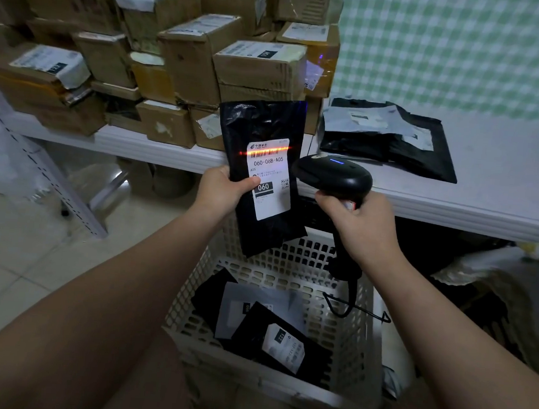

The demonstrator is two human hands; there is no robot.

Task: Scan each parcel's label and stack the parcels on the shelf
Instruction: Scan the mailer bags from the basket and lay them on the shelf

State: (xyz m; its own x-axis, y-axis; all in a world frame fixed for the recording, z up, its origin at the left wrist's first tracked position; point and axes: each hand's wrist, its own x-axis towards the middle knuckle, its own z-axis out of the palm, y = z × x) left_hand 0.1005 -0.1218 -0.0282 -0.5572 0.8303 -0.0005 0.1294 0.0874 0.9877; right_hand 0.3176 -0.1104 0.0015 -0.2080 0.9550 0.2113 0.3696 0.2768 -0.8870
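My left hand [222,187] grips a black plastic parcel [264,126] upright by its left edge, thumb on the white label [268,185]. A red scan line lies across the label's barcode. My right hand [357,221] holds a black handheld barcode scanner [332,173], its head pointed at the label from the right. Below both hands stands a white perforated basket [356,356] with several flat black and grey parcels [283,337] inside. The white shelf [505,177] carries a small stack of black and grey parcels [389,139].
Many brown cardboard boxes [189,56] are piled on the shelf's left part. A green checked wall [467,49] rises behind the shelf. Crumpled bags [495,264] lie under the shelf at right. A white perforated rack upright [53,187] leans at left over the tiled floor.
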